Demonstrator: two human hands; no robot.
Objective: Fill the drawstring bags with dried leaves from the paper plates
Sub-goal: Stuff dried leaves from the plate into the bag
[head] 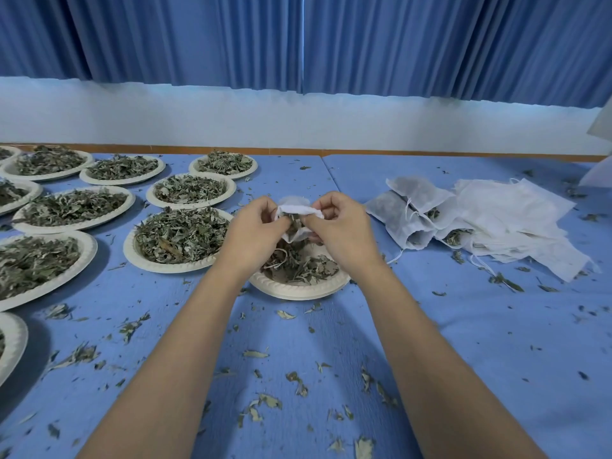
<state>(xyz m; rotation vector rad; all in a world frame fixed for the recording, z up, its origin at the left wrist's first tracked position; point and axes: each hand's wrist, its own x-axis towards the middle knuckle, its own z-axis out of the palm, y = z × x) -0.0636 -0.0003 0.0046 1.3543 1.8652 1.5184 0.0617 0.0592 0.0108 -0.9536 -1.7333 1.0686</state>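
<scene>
One bag pinched by left hand, right hand; eleven plates

Bare left forearm — bare right forearm

Blue curtain — white wall (behind)

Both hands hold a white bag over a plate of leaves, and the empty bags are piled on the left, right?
No: the head view shows the empty bags on the right. The left hand and right hand do hold the white bag over the plate.
</scene>
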